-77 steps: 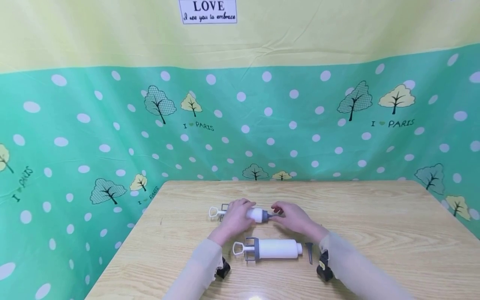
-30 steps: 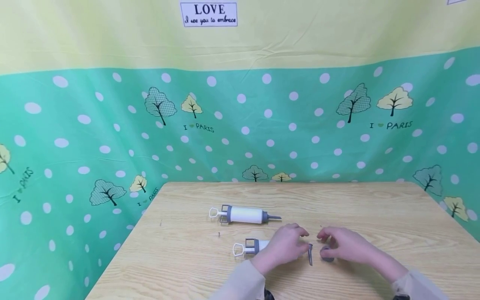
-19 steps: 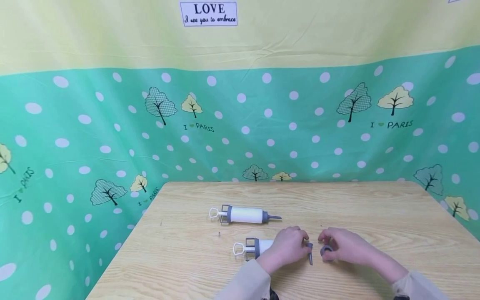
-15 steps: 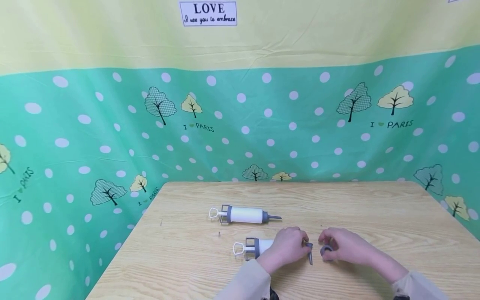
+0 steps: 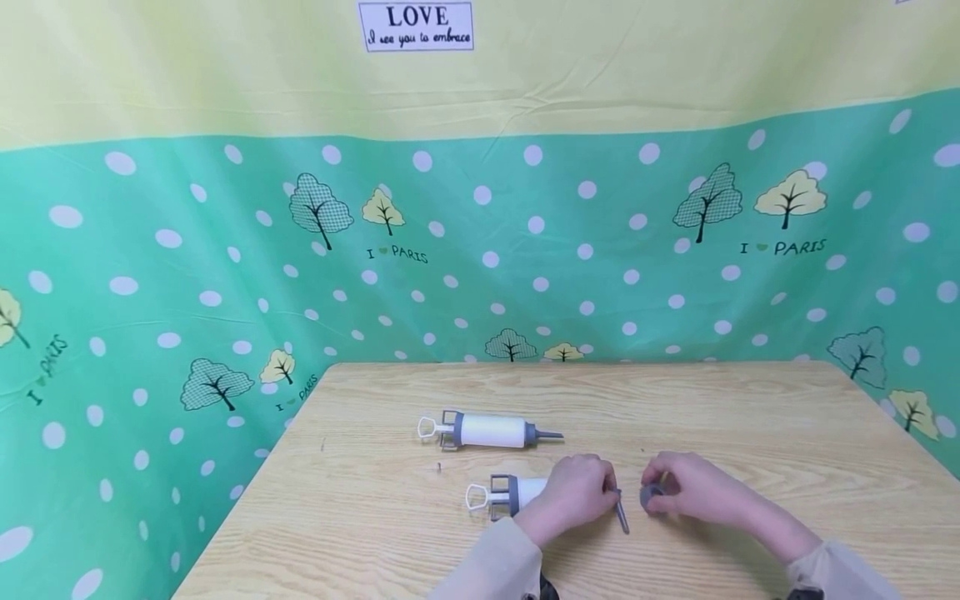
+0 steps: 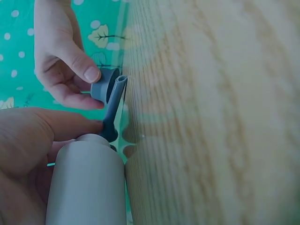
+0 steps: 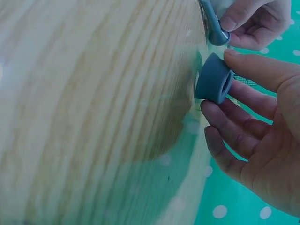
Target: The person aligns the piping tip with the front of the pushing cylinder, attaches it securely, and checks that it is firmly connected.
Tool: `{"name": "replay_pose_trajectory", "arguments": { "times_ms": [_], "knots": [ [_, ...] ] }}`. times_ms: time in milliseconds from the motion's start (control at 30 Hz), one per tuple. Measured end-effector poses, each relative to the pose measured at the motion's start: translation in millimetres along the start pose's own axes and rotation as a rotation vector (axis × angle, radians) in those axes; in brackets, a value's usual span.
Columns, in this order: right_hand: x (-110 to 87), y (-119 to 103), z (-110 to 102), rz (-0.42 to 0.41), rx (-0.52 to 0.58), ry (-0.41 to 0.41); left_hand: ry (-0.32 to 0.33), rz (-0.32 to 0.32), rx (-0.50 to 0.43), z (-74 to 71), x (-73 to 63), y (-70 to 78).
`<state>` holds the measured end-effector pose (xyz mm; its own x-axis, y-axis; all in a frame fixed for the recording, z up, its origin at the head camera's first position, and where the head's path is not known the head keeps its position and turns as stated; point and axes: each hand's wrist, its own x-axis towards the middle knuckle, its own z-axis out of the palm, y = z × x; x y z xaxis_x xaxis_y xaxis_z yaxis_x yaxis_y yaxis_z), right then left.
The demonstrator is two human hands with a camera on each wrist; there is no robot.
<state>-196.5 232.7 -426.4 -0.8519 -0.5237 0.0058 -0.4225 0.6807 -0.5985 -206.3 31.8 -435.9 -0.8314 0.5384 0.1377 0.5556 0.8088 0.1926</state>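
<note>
My left hand [image 5: 573,493] pinches a narrow grey nozzle [image 5: 622,514] by its wide end. Its slim end points toward the front edge of the table. In the left wrist view the nozzle's open tip shows. My right hand [image 5: 697,493] holds a grey ring-shaped cap [image 7: 214,78] between thumb and fingers, just right of the nozzle and apart from it. Under my left forearm and hand lies a white syringe [image 5: 531,490] with a grey flange and a white loop handle; its front end is hidden in the head view. The left wrist view shows its white barrel [image 6: 86,180].
Farther back on the wooden table [image 5: 750,408] lies a second white syringe [image 5: 492,430] with a grey cap and nozzle on its front. A tiny dark piece [image 5: 438,467] sits between the syringes. A green and yellow patterned cloth [image 5: 450,208] hangs behind the table.
Both hands have left the back syringe and come forward to the right. My left hand has taken the loose nozzle and turned it slightly; my right hand has tilted the cap.
</note>
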Motion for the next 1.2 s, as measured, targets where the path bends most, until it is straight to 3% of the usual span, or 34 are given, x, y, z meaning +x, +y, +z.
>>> {"name": "replay_pose_trajectory", "arguments": {
  "times_ms": [233, 433, 600, 833, 1200],
  "knots": [
    [-1.1, -0.8, -0.6, 0.023, 0.073, 0.011, 0.068, -0.006, -0.057, -3.4, -1.0, -2.1],
    [-0.5, -0.9, 0.1, 0.041, 0.151, 0.022, 0.069, -0.016, -0.102, -10.6, 0.7, -8.0],
    [1.8, -3.6, 1.7, 0.037, 0.112, 0.079, 0.069, -0.039, -0.144, -18.8, 4.1, -16.7],
    [6.3, -4.5, 5.6, 0.03, 0.076, 0.136, 0.116, -0.053, -0.14, -26.4, 6.0, -27.2],
    [11.9, -12.5, 9.7, -0.018, 0.027, 0.243, 0.171, -0.039, -0.141, -43.3, 3.7, -31.2]
  ]
}}
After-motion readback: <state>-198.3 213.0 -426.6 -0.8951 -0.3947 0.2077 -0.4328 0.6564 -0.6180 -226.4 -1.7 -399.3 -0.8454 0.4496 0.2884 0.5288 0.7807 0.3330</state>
